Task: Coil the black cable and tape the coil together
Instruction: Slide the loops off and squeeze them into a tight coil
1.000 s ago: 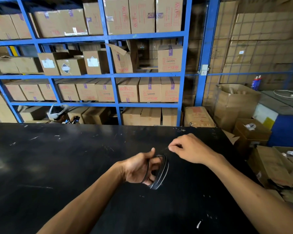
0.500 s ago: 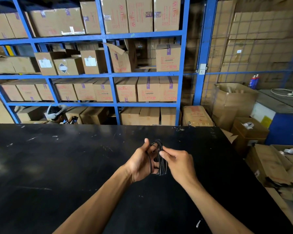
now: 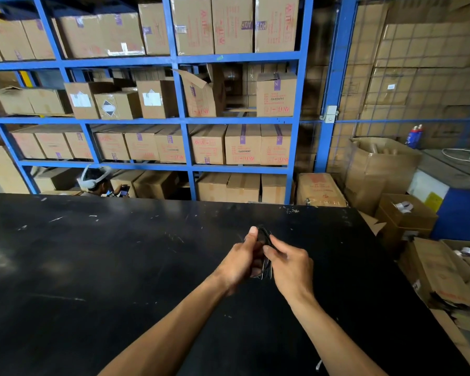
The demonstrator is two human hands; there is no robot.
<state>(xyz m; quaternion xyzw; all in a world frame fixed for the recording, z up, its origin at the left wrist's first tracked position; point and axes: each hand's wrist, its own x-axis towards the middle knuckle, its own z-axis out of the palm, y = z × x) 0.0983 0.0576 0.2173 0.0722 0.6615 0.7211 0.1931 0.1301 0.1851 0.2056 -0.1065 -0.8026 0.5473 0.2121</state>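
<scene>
The black cable [image 3: 264,237] is wound into a small coil, held upright and edge-on above the black table [image 3: 98,267]. My left hand [image 3: 242,260] grips the coil from the left, thumb up along its top. My right hand [image 3: 289,263] closes on it from the right, fingers pinching the strands. Most of the coil is hidden between the two hands; only its top arc and a bit of its lower edge show. No tape is visible.
The table's far edge runs in front of blue shelving [image 3: 185,120] full of cardboard boxes. A person [image 3: 95,180] with a headset sits low behind the table. Open boxes [image 3: 407,213] and cardboard scraps crowd the floor past the table's right edge.
My right hand came back from pulling a strand out to the right and now presses against the coil. The coil has turned edge-on and is squeezed tighter between both hands.
</scene>
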